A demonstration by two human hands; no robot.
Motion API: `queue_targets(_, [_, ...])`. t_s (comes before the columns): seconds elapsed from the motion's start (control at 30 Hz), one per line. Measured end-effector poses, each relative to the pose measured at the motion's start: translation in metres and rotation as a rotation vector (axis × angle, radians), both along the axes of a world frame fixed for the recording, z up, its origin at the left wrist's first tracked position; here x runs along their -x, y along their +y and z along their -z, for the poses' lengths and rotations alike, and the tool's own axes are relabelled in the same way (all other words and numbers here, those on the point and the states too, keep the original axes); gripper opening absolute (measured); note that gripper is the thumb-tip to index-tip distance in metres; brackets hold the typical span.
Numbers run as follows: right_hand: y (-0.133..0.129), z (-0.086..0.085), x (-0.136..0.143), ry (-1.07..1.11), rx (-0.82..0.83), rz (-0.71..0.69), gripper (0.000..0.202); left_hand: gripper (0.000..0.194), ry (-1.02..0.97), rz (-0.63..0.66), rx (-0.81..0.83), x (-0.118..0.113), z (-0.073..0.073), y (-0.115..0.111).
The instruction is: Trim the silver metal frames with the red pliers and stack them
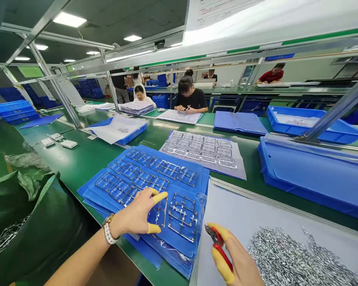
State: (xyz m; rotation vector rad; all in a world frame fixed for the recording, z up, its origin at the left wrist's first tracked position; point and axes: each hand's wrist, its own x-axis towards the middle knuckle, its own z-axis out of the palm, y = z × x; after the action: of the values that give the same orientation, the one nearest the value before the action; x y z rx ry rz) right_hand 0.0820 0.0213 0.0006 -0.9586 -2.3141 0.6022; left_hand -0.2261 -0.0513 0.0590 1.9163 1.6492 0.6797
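The left hand (139, 212), fingers apart, spans a metal frame (160, 213); the right hand (238, 258) beside it clamps red-handled cutters (217, 239).

There is room to pass over the bare green surface (77, 163) left of the blue sheets (88, 190), and between the left hand (137, 214) and the right hand (240, 260) with its red-handled pliers (223, 255), whereas a heap of silvery pieces (286, 254), a high-walled blue tray (310, 186) and a slanting metal post (340, 104) obstruct the right.
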Motion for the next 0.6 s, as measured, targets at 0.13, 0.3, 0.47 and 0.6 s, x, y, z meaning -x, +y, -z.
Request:
queue_targets(0.13, [-0.003, 0.004, -0.03, -0.031, -0.022, 0.056, 0.037, 0.08, -0.993, 0.012, 0.045, -0.023, -0.007, 0.007])
queue_targets(0.3, [-0.007, -0.006, -0.043, -0.027, -0.292, 0.058, 0.041, 0.062, -1.717, 0.031, 0.316, -0.099, 0.003, 0.038])
queue_targets(0.47, [-0.017, -0.034, -0.049, -0.105, -0.455, 0.183, 0.037, 0.053, -1.848, 0.069, 0.627, -0.168, 0.026, 0.057])
queue_targets(0.6, [-0.022, -0.045, -0.053, -0.236, -0.399, 0.246, 0.041, 0.051, -1.858, 0.066, 0.736, -0.201, 0.035, 0.062])
